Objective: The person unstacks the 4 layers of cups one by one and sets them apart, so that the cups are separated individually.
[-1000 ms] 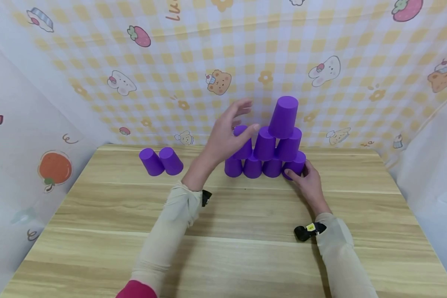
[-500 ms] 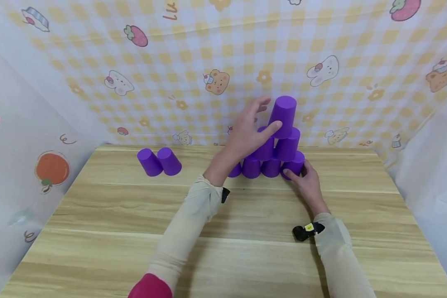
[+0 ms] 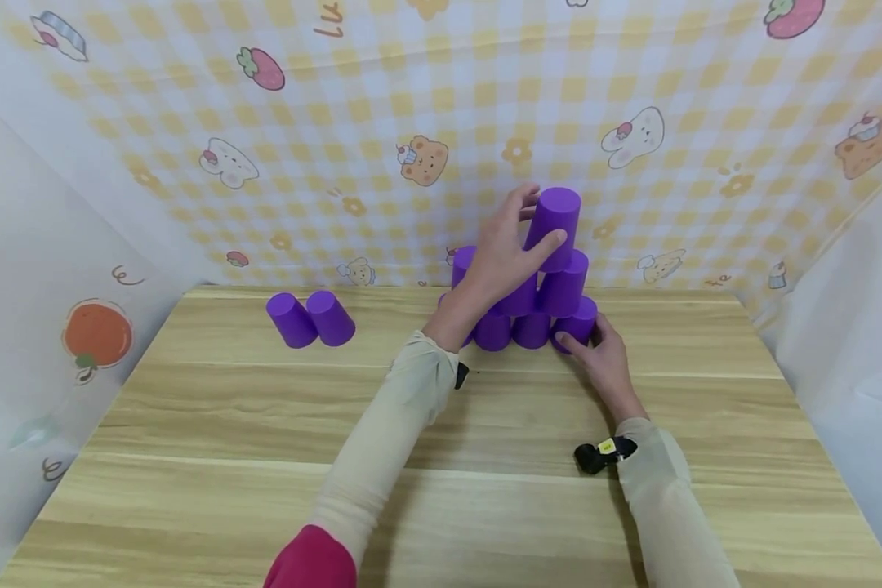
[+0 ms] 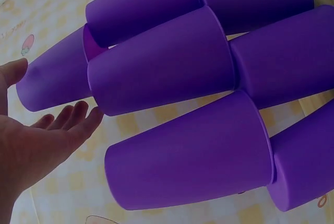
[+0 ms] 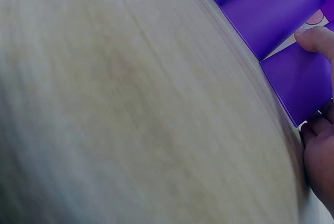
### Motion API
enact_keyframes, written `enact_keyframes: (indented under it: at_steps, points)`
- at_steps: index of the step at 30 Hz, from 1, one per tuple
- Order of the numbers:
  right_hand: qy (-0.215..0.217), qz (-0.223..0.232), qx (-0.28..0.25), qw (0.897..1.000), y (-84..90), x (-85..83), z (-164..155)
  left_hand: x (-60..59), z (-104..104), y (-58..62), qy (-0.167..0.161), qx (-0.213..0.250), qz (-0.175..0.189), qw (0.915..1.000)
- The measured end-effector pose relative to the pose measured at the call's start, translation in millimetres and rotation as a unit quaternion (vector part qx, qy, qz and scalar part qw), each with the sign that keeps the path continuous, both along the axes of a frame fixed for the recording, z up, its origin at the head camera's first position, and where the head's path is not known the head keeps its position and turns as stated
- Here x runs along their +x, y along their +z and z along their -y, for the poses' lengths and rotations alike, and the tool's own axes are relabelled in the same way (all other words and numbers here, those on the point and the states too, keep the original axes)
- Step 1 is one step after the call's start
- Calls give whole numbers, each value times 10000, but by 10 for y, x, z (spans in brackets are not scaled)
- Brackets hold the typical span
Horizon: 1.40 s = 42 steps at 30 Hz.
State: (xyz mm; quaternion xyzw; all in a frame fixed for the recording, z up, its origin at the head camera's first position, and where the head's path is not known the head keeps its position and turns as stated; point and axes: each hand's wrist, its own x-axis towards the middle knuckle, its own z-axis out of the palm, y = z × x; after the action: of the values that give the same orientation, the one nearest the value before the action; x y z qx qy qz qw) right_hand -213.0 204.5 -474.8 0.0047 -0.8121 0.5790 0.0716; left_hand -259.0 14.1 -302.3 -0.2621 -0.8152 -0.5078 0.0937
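Observation:
Purple cups stand upside down in a stepped stack. Its top cup [image 3: 559,212] rests on two cups of the middle row [image 3: 566,286]. My left hand [image 3: 498,257] is around the left side of that top cup, thumb in front and fingers behind. In the left wrist view the fingers [image 4: 78,122] are spread loosely below the cup, and the thumb overlaps its narrow end. My right hand [image 3: 608,367] holds the rightmost cup [image 3: 581,314] of the bottom row, thumb on its near side. Behind the left forearm, part of the stack's left end is hidden.
Two more upside-down purple cups, a left one [image 3: 291,320] and a right one [image 3: 331,318], lean close together on the wooden table [image 3: 485,523] at the left. Directly behind the stack hangs a checked, printed cloth [image 3: 338,147].
My left hand has moved right, from beside the left cup of the middle row to around the top cup. The right hand stays on the bottom right cup.

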Motion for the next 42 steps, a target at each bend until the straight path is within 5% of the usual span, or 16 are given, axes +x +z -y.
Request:
enact_keyframes:
  at_steps: [21, 31, 42]
  points:
    - [0, 145, 15, 9999, 16, -9, -3, -27, -23, -56, -110, 232, 188, 9995]
    - [135, 147, -223, 9996, 298, 124, 88, -3, 150, -4, 39, 628, -28, 9980]
    - [59, -4, -7, 10000, 18, 8, 8, 67, 380, 99, 469, 986, -97, 9940]
